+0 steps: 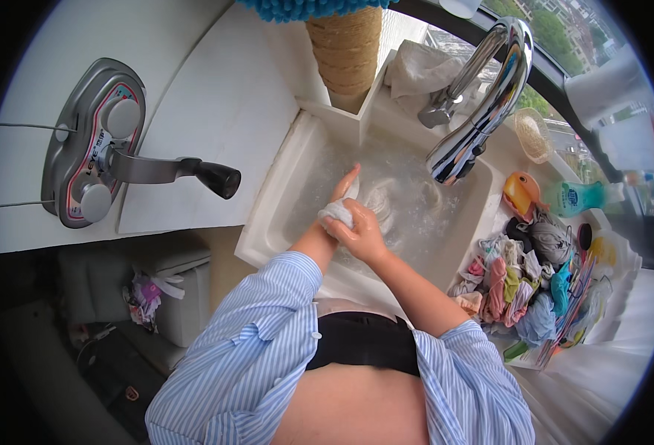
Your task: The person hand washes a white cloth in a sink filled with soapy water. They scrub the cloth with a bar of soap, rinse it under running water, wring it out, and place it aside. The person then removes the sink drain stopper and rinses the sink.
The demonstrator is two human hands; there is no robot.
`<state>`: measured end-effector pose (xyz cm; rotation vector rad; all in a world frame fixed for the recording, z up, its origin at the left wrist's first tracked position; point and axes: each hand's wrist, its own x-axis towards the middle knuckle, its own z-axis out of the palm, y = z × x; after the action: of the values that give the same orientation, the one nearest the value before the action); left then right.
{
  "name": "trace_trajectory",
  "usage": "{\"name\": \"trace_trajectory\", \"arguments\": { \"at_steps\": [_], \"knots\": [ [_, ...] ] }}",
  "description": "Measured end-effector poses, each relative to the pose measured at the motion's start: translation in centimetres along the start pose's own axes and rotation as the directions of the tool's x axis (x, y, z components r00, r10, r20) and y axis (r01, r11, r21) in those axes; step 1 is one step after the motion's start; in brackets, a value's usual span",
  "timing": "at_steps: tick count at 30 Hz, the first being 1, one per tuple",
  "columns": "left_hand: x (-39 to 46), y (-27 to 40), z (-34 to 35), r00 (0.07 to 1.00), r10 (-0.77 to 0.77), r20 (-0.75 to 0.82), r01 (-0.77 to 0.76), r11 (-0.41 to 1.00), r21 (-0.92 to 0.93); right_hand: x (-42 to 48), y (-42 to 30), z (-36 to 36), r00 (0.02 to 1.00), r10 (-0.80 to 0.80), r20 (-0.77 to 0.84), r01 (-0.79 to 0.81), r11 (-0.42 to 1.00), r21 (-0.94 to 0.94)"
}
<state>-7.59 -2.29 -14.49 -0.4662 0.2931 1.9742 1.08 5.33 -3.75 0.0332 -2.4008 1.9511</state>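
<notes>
In the head view, my right hand [361, 227] grips a bunched wet white cloth [337, 213] above the sink. The cloth presses against the back of my left hand [344, 184] near the wrist. My left hand points away from me over the water, with a finger stretched out; its palm and other fingers are mostly hidden. A bit of white fabric shows beside it, and I cannot tell whether the left hand holds it. Beneath both hands, the white sink [282, 200] holds cloudy, sudsy water. Pale cloth [379, 203] lies partly submerged just right of my hands.
A chrome faucet [474, 130] arches over the sink's right side. Small coloured cloths [507, 278] are heaped at right, near a green soap bottle [574, 198] and an orange fish-shaped holder [520, 192]. A rope-wrapped post [346, 55] stands behind. A crank handle [176, 169] juts out at left.
</notes>
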Motion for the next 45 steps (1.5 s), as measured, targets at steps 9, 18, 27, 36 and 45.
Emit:
{"name": "trace_trajectory", "arguments": {
  "at_steps": [9, 18, 27, 36, 45],
  "knots": [
    [1.5, -0.9, -2.9, 0.931, 0.199, -0.305, -0.172, 0.979, 0.112, 1.4, 6.9, 0.0, 0.975, -0.092, -0.2, -0.007, 0.896, -0.444],
    [1.9, 0.3, -6.7, 0.751, 0.497, -0.435, -0.172, 0.783, 0.598, 1.6, 13.2, -4.8, 0.974, 0.161, -0.157, -0.219, 0.837, -0.502],
    [0.0, -0.3, -2.2, 0.584, 0.736, -0.343, 0.086, 0.365, 0.927, 0.0, 16.3, -7.5, 0.973, 0.23, 0.022, -0.153, 0.714, -0.684],
    [-4.7, -0.1, 5.8, 0.947, 0.298, 0.122, -0.299, 0.672, 0.678, 1.6, 0.2, -8.5, 0.997, -0.066, 0.035, 0.072, 0.981, -0.178],
    [-8.0, -2.9, 15.7, 0.965, 0.128, 0.229, -0.221, -0.076, 0.972, -0.3, -5.2, -11.2, 0.986, -0.161, -0.052, 0.153, 0.98, -0.13]
  ]
}}
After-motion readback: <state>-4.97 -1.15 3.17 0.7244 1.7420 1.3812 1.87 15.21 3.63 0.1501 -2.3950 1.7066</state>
